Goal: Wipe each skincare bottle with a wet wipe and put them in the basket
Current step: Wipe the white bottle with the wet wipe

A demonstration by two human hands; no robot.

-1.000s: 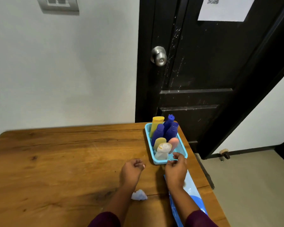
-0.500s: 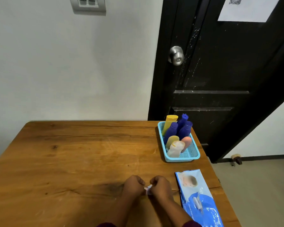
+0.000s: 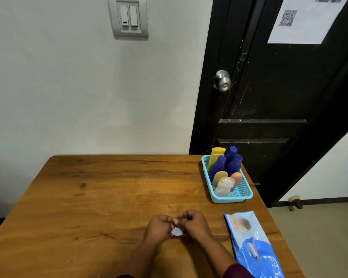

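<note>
Head view: wet wipe (image 3: 176,231) between hands (image 3: 177,224)

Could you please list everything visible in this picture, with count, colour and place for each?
table: one, brown wood, fills the lower frame.
basket: one, light blue, near the table's far right edge.
bottles: seven in the basket; three dark blue, two yellow, one peach, one clear.
wet wipe pack: one, blue, flat on the table's near right.
used wipe: one, white, crumpled, between both hands.
door: one, black, behind the basket.
door knob: one, silver.
paper sheet: one, white, on the door.
light switch: one, grey, on the wall.
left hand: closed on the wipe.
right hand: closed on the wipe.
</note>
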